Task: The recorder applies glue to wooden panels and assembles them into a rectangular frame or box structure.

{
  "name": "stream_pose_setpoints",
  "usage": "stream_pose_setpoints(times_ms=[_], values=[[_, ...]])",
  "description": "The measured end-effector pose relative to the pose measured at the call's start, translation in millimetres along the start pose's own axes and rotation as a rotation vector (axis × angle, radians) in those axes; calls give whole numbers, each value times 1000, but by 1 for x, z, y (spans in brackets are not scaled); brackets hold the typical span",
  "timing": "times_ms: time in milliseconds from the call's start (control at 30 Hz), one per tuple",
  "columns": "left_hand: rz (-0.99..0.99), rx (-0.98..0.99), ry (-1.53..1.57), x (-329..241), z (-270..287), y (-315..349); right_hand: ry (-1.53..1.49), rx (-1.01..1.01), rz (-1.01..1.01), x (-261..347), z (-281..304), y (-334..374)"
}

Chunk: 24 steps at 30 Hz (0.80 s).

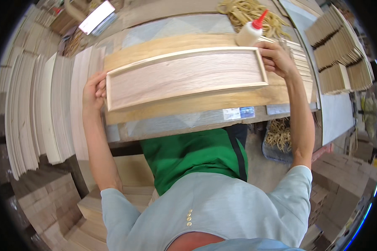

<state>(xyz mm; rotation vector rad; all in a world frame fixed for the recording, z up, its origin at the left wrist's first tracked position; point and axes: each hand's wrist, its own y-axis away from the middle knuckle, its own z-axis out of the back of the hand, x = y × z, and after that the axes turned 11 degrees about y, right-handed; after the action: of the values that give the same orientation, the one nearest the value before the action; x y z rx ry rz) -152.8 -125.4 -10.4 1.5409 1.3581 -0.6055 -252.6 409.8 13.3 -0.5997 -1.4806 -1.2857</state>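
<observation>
A long, shallow wooden tray [184, 77], a thin panel with a narrow raised rim, is held level across the work table. My left hand [95, 90] grips its left short side, fingers curled at the edge. At the opposite short side, my right hand [277, 58] pinches the upper corner, with its fingers closed. Beneath the tray lies a wide yellowish board [222, 97]. Just behind my right hand stands a white squeeze bottle [248, 35] with a red nozzle.
Tan rubber bands [238, 11] lie heaped at the back. Thin wood strips [299, 62] lie beside my right wrist, and bundled strips [337, 50] are farther right. Tall stacks of wooden boards [56, 108] flank my left arm. A bin [267, 151] with more bands sits below the table.
</observation>
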Motion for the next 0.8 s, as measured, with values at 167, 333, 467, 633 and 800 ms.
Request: stream_pose_setpoints(times_ms=[167,333,467,633,800], values=[[137,149,386,14,15,-9,9,94,124,-8,-1,1],[-100,-150,-635,-7,-38,26,29,17,88,-2,-9,18],[-265,-95,-685,9,-39,29,256,-106,86,6,-14,16],[-281,-78,-432,22,-34,29,325,-179,47,-3,-16,1],[-47,-129,-457,15,-29,51,524,-226,-129,-6,-26,37]])
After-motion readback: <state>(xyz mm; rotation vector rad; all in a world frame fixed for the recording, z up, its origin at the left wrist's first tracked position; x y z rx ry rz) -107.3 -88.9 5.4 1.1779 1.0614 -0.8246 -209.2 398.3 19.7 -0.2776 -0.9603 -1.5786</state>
